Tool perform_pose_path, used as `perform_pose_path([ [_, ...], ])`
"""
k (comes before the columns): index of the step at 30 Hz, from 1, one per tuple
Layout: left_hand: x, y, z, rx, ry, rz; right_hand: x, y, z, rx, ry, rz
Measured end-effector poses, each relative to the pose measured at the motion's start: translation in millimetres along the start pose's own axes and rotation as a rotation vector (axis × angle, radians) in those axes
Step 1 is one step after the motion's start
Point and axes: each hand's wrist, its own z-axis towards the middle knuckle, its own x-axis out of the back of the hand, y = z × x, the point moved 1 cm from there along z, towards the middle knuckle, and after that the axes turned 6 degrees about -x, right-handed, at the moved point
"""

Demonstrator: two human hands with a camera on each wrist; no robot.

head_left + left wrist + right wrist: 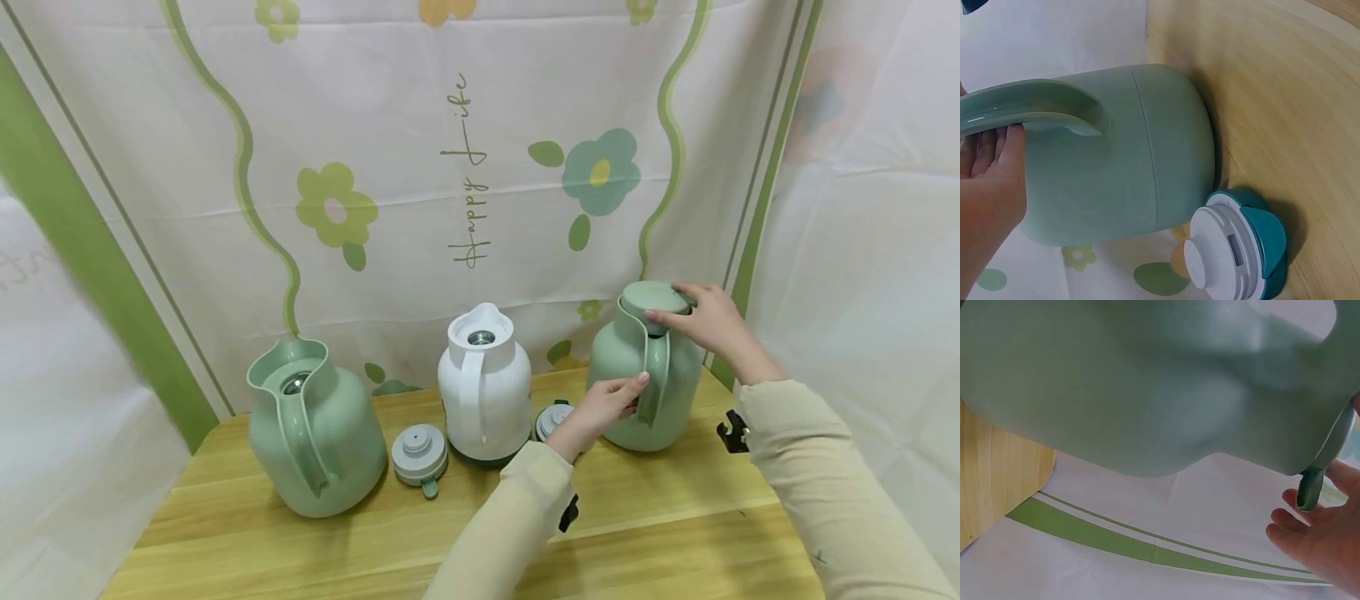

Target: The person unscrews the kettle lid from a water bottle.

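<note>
At the right of the head view stands a pale green thermos jug (684, 400) with its round green lid (651, 295) on top, slightly tilted in the mouth. My left hand (602, 407) holds the jug's handle (657, 375); in the left wrist view its fingers reach in under the handle (1035, 103). My right hand (712, 319) grips the lid, thumb at the near edge and fingers at the far side. A green lid tab (1310, 489) sticks out beside the fingers in the right wrist view. How deep the lid sits is hidden.
A white thermos jug (483, 392) with an uncovered mouth stands mid-table. Left of it is another uncovered green jug (337, 442). A grey-green lid (420, 454) lies between them. Behind my left wrist lies a white-and-teal lid (1229, 250). A printed cloth (405, 108) hangs behind the wooden table (300, 558).
</note>
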Motion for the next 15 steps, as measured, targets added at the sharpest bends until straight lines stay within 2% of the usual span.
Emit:
perform_pose_path([
  [15,-1.5,1.8,-1.7,0.003,0.004,-0.012,10.9,15.4,-4.9,0.021,0.043,0.042],
])
